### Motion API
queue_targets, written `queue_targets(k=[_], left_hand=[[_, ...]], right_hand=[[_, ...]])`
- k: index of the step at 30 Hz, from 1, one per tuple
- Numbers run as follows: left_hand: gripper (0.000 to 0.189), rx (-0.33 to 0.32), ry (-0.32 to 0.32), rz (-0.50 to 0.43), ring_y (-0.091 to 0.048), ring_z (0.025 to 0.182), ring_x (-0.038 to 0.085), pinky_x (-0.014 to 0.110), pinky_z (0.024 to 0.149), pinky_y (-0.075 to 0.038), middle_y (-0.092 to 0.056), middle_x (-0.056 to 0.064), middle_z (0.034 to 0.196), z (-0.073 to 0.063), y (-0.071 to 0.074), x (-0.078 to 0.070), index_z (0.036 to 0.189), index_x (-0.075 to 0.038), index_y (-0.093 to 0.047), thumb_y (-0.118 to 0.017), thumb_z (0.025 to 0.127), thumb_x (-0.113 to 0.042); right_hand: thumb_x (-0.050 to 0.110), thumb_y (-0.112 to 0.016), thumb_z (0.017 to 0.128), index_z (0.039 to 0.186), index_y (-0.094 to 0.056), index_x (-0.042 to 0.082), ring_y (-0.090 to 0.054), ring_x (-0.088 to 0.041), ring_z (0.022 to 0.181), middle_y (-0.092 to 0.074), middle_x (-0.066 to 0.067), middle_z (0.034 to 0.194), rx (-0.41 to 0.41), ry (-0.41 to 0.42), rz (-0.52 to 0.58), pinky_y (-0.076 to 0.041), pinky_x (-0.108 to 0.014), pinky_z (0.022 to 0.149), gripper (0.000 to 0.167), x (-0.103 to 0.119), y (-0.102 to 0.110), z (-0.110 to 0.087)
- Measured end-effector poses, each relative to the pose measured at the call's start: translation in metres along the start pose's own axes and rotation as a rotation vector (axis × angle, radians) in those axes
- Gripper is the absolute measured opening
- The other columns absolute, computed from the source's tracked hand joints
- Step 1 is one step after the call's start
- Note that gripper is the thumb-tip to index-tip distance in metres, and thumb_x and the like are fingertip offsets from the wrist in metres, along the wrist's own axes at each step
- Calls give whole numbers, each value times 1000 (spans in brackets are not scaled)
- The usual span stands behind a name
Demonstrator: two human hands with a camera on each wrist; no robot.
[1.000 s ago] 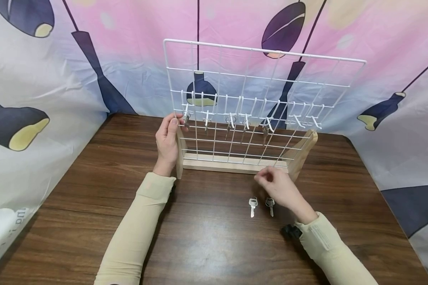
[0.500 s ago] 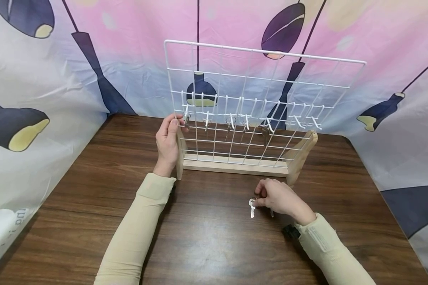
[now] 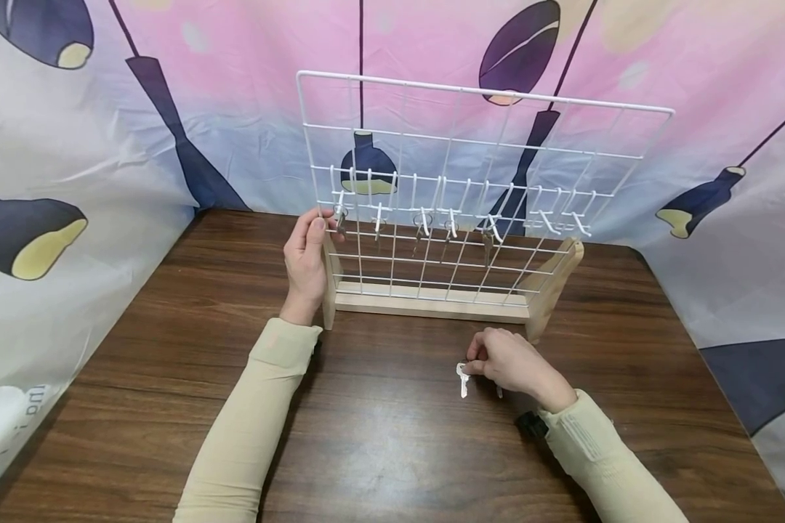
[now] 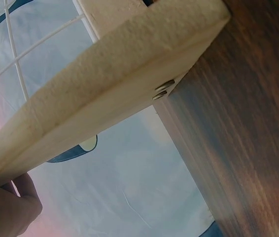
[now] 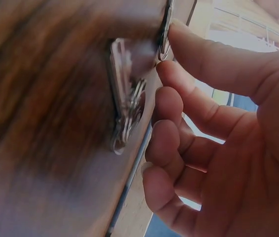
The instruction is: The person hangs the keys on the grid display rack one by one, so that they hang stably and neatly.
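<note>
A white wire grid rack (image 3: 461, 89) stands on a wooden base (image 3: 432, 308). My left hand (image 3: 306, 258) grips its left wooden side piece (image 3: 329, 290), thumb in front; the left wrist view shows fingers (image 4: 28, 200) around that wooden piece (image 4: 105, 84). Between thumb and index finger, my right hand (image 3: 517, 367) pinches the ring end of a silver key (image 3: 463, 383), low at the table. A second key (image 5: 122, 94) with its ring lies beside it, mostly hidden under the hand in the head view. Several keys (image 3: 488, 248) hang from white hooks (image 3: 379, 216) on the grid.
Two hooks (image 3: 578, 225) at the grid's right end carry no keys. The right wooden side piece (image 3: 552, 287) stands just behind my right hand. A patterned curtain (image 3: 255, 131) hangs around the dark wooden table (image 3: 379, 450).
My right hand has come down from the rack's base toward me, covering the right-hand key and taking the left-hand one by its ring end. My left hand has stayed on the rack.
</note>
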State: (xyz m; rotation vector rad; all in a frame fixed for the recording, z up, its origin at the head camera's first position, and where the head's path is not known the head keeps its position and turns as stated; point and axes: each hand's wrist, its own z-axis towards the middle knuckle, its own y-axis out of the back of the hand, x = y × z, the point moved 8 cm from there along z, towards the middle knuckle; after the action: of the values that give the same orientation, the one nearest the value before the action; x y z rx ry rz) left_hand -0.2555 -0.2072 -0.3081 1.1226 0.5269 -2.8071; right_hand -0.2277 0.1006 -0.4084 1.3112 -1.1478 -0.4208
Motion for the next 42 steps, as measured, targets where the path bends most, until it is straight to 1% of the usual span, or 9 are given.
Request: queue_targets(k=[7,17,20,24,27,31,35,38,42], left_hand=[[25,-15,6,-16,-58,78,28,29,72,-55,-60,6,91,0,0,-2,109,17,-56,-42,102,-3],[24,-18,12,-20,-59,78,20,28,73,-55,-58,14,92,0,0,-2,109,13,-59,-41,102,-1],[25,-18,13,-15,-60,78,17,28,72,-55,-59,12,91,0,-1,-2,109,16,-57,-41,102,-2],[26,-15,8,-7,-60,78,17,27,72,-56,-60,7,91,-1,-1,-3,110,19,-54,-41,102,-2],[25,-18,5,-5,-60,78,17,27,73,-56,-60,5,91,-1,-1,-3,110,17,-55,-41,102,-1],[24,-15,9,-7,-60,78,17,28,73,-55,-60,4,92,-1,-1,-2,109,13,-59,-42,102,-3],[25,-10,9,1,-60,79,17,31,74,-55,-60,4,92,-1,-1,-1,109,13,-59,-42,102,-4],[25,-10,6,6,-60,78,17,31,73,-55,-60,4,92,-1,0,-1,109,15,-57,-41,102,-2],[24,-16,10,2,-60,78,18,30,73,-56,-61,5,91,-1,0,-1,109,14,-58,-42,102,-1]], right_hand=[[36,-77,82,81,-63,21,-53,-6,60,-58,14,66,0,3,14,-46,-29,61,20,1,0,3],[27,-77,84,80,-62,20,-51,-7,59,-58,13,67,24,7,18,-45,-29,61,17,4,-3,7],[26,-76,84,80,-62,19,-51,-8,60,-58,12,66,34,15,20,-45,-29,62,17,5,-3,9],[27,-76,84,79,-61,19,-51,-8,60,-58,12,67,38,22,15,-45,-29,62,18,4,-3,9],[28,-77,84,77,-61,19,-50,-9,59,-57,11,67,29,28,10,-44,-29,61,20,5,-2,9],[30,-77,83,75,-60,19,-50,-10,57,-55,9,66,25,26,16,-44,-29,59,22,4,-1,9],[27,-77,84,75,-61,19,-50,-10,58,-56,10,67,32,34,23,-44,-28,59,20,4,-1,8],[24,-75,86,76,-61,19,-50,-9,59,-56,10,69,37,57,13,-45,-29,60,18,5,-1,8],[19,-71,89,79,-62,17,-50,-8,61,-55,10,69,51,97,1,-45,-28,61,14,7,-2,7]])
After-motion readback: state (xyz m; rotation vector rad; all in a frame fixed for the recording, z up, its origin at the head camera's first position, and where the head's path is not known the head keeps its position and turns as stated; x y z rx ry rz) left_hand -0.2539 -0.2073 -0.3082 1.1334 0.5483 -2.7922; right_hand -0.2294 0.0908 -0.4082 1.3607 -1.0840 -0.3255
